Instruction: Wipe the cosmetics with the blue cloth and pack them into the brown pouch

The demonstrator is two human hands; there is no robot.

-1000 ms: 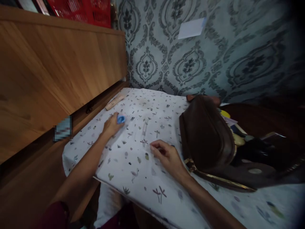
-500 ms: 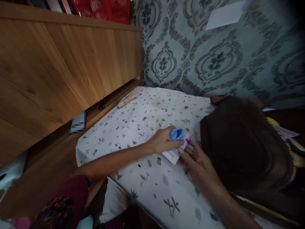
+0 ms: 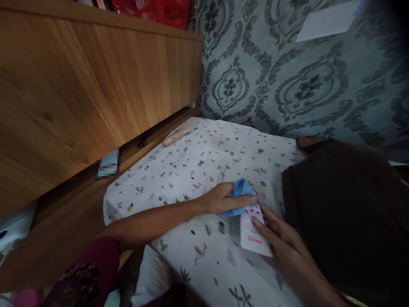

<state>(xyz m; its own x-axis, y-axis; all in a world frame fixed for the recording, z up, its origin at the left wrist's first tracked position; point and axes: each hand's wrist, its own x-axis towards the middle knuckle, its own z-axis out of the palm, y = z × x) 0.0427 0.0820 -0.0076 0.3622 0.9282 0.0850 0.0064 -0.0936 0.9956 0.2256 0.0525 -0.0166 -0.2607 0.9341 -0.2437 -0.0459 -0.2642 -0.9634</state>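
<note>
My left hand (image 3: 228,198) is closed on a bunched blue cloth (image 3: 242,187), its thumb laid over the cloth and against the top end of a tube. That white and lilac squeeze tube (image 3: 252,234), with red lettering near its wide end, is gripped in my right hand (image 3: 279,230), the thumb on its printed face. The tube slants with its wide end toward me, above the patterned white table cover (image 3: 179,179). The end under the blue cloth is hidden.
A dark brown bag (image 3: 335,213) stands close to my right hand. Another beige tube (image 3: 177,135) lies at the far left of the cover. A wooden cabinet (image 3: 128,76) rises on the left, with a red basket (image 3: 159,10) on top. Patterned wallpaper (image 3: 236,85) is behind.
The tube has turned so that its printed face and wide end show. The blue cloth now covers its other end. The view has shifted slightly left.
</note>
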